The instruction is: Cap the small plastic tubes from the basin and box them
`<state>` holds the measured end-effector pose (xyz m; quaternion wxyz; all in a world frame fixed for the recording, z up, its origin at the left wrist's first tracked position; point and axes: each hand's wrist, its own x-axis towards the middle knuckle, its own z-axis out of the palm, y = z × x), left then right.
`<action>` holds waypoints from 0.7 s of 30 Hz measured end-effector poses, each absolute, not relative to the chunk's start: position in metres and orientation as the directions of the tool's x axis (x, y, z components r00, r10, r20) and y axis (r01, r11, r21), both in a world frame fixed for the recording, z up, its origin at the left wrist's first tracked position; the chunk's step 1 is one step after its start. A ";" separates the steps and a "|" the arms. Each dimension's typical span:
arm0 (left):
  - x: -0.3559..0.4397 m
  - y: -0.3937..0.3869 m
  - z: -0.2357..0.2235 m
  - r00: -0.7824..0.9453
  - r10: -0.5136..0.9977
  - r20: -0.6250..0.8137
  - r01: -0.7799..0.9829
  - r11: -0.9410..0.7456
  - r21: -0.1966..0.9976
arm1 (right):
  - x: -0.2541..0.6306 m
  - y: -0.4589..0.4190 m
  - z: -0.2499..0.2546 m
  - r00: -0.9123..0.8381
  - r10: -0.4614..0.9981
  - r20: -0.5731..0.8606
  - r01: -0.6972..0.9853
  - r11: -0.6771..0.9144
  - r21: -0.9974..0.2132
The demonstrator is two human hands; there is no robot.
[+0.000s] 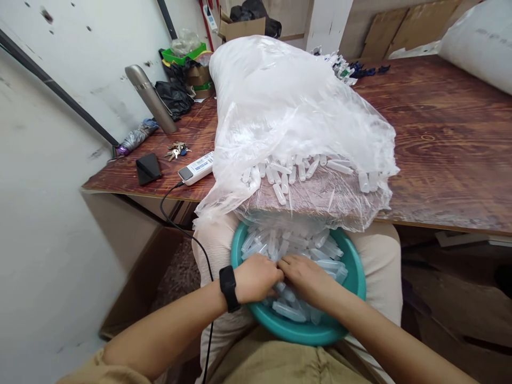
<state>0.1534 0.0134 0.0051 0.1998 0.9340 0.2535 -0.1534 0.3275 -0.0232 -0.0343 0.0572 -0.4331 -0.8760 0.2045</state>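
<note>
Your round teal plastic basin (359, 282) looks smooth, the slim translucent plastic tubes (288, 311) frosted. Your large white plastic bag (280, 96) looks glossy, wrinkled.

Translucent whitish tubes (288, 311), slender and loosely jumbled at varied angles, lie beneath and around the fingers (288, 262); the round teal basin (359, 274) holding them surrounds the fingers.
</note>
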 end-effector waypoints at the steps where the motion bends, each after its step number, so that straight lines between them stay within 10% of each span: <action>1: 0.152 0.012 0.007 0.823 0.420 -0.382 0.539 -0.789 0.294 | 0.327 -0.022 -0.036 -0.613 0.786 -0.082 0.739 0.532 -0.414; 13: 0.124 -0.012 0.031 0.679 0.663 -0.316 0.639 -0.320 0.700 | 0.374 -0.044 -0.023 -0.348 0.938 -0.010 0.642 0.230 -0.732; 18: 0.128 -0.009 0.040 0.626 0.718 -0.304 0.612 -0.211 0.762 | 0.376 -0.051 -0.025 -0.255 0.946 0.200 0.737 0.324 -0.593; 21: 0.130 -0.008 0.041 0.618 0.734 -0.281 0.624 -0.241 0.743 | 0.365 -0.053 -0.010 -0.347 0.935 0.077 0.665 0.304 -0.683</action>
